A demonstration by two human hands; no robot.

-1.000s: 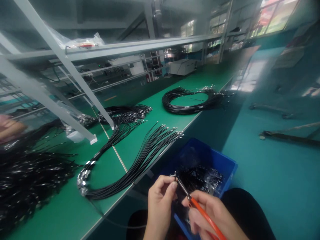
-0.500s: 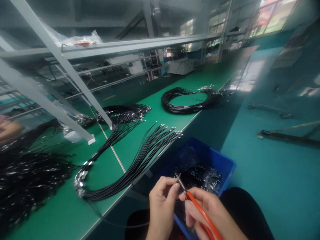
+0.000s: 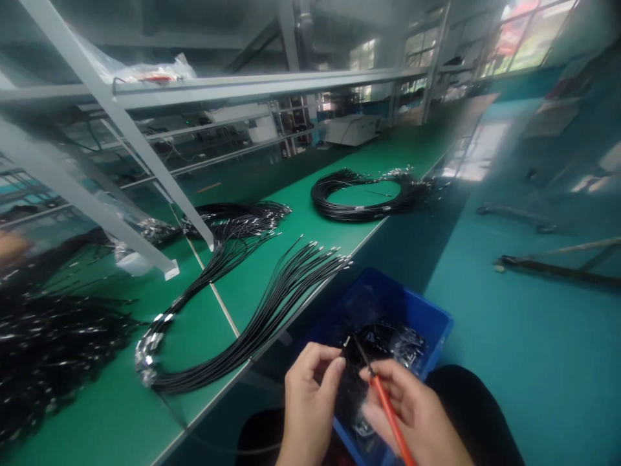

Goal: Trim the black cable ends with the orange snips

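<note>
Between thumb and fingertips, my left hand [image 3: 313,395] pinches the end of a thin black cable [image 3: 345,348], whose small metal tip points up. My right hand [image 3: 407,404] is closed around the red handles of slim-jawed pliers [image 3: 391,414]. Their narrow dark jaws are just right of the cable end, apart from it. Below both hands stands a blue bin [image 3: 439,330] holding black parts and clear plastic bags. Part of a cable curves, blurred, from the table edge toward my left wrist.
On the green table [image 3: 252,285] lie a bent bundle of black cables [image 3: 233,349], a coiled bundle [image 3: 359,210] and a dark cable heap [image 3: 58,362]. A metal shelf post [image 3: 145,155] rises at the left. Part of another person's hand [image 3: 12,248] shows at the far left.
The pliers have drawn away from the cable end to the right, along with my right hand. My left hand keeps its pinch. The view has shifted slightly.
</note>
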